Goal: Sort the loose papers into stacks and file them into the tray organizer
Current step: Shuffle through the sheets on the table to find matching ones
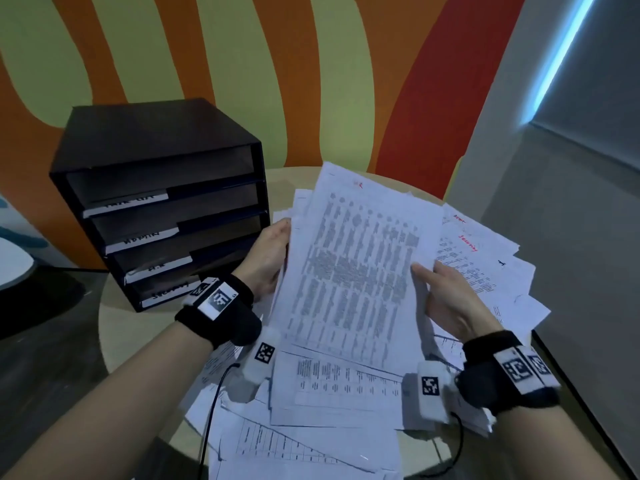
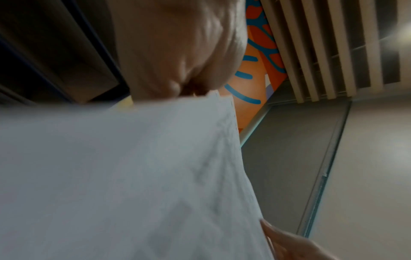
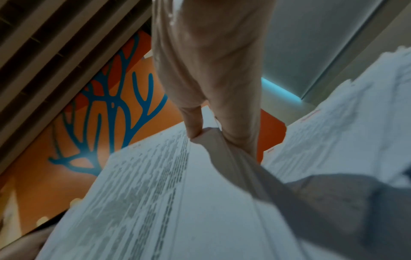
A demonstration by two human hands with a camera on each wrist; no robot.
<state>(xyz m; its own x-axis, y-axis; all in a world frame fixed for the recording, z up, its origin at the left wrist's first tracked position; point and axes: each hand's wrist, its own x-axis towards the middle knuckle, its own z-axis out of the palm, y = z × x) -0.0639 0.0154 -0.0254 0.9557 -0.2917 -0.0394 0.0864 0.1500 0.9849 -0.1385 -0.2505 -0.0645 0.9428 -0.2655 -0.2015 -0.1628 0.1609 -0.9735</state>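
A: Both hands lift a printed sheaf [image 1: 349, 271] just right of the tray organizer [image 1: 162, 202]: left hand [image 1: 268, 254] grips its left edge, right hand [image 1: 446, 299] pinches the right.

B: Risk? 2 light edge grips; sheets could slide out onto the loose papers [image 1: 332, 393] below.

Right hand [image 3: 209, 66] on printed sheet [image 3: 142, 202]

The printed sheet [image 1: 349, 271] is hiding the left hand's [image 1: 268, 256] fingers, and its text is blurring past reading. The labels on the tray organizer [image 1: 156, 199] are showing too small to read. The loose papers [image 1: 311, 441] are running off the picture's bottom edge at the tabletop's [image 1: 114, 327] near rim.
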